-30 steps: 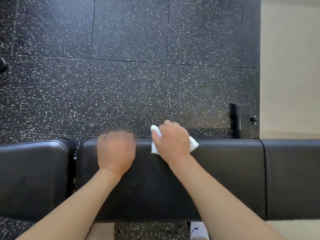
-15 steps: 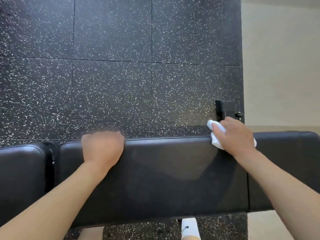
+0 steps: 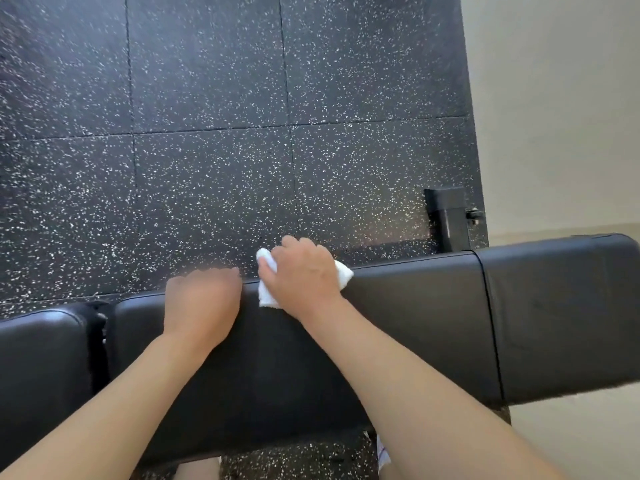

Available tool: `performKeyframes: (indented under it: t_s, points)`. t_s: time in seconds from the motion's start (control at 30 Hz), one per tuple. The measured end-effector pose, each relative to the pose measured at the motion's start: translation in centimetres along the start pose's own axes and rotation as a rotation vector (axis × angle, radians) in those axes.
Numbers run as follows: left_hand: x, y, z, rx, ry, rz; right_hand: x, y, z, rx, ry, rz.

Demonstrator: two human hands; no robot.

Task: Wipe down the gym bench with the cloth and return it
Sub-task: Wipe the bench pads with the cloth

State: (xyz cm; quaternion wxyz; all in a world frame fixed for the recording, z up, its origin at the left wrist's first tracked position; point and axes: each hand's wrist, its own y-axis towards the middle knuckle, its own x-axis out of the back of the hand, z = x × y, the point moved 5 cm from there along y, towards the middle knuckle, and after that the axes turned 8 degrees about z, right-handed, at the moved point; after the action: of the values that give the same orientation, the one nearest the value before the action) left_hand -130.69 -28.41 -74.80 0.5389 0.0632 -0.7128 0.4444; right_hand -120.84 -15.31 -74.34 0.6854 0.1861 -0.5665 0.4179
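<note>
Black vinyl padding of the gym bench (image 3: 408, 317) runs across in front of me, and my right hand (image 3: 303, 275) sits on its far edge with the white cloth (image 3: 268, 296) bunched under the palm. My fingers curl over the wad, so I am gripping it and pressing it down at once; corners of it poke out on both sides of the hand. My left hand (image 3: 201, 299) rests just beside it on the same long pad, fingers curled over the far edge and holding nothing but the pad, bracing me.

What worries me most is the cloth itself. It is crumpled small, so each pass probably cleans only a narrow strip, and I could easily leave streaks or miss the middle of the pad nearer my body. Because I am working right on the edge, a hard stroke could carry the wad off the lip and drop it onto the speckled rubber floor (image 3: 207, 133), where it would pick up grit. The gap (image 3: 98, 327) between the pads on my left could also snag a loose corner. My bracing hand covers a patch I must not forget to wipe. Where the cloth gets returned is not in view.
</note>
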Motion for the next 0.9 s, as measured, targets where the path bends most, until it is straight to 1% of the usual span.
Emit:
performKeyframes:
  t_s: [0.1,0.23,0.3,0.37,0.47,0.6,0.67,0.77,0.83,0.9]
  points:
    - [0.1,-0.2,-3.3,-0.093,-0.055,0.019,1.6,-1.3,-5.7,-0.028,0.039,-0.055]
    - [0.3,0.1,-11.1,-0.207,-0.099,0.063,5.3,-4.0,-18.8,-0.149,-0.076,-0.165]
    - [0.4,0.3,-15.7,-0.264,-0.109,0.085,7.2,-5.8,-22.9,-0.156,-0.114,-0.236]
    - [0.5,0.3,-20.0,-0.313,-0.124,0.101,7.7,-7.4,-23.6,-0.157,-0.095,-0.282]
    - [0.3,0.7,-24.8,-0.341,-0.165,0.158,7.1,-11.1,-21.9,-0.216,0.018,-0.339]
    - [0.2,1.2,-29.4,-0.383,-0.192,0.154,6.0,-17.9,-20.9,-0.243,0.183,-0.296]
    - [0.3,1.1,-31.9,-0.404,-0.181,0.116,6.5,-21.6,-21.3,-0.312,0.307,-0.299]
    - [-0.1,0.7,-34.0,-0.309,-0.136,-0.037,7.8,-26.2,-23.2,-0.476,0.460,-0.365]
    - [-0.4,0.5,-34.2,-0.241,-0.131,-0.110,8.3,-28.6,-24.9,-0.575,0.466,-0.401]
    - [-0.7,0.4,-34.0,-0.225,-0.124,-0.103,7.8,-30.3,-26.1,-0.656,0.431,-0.418]
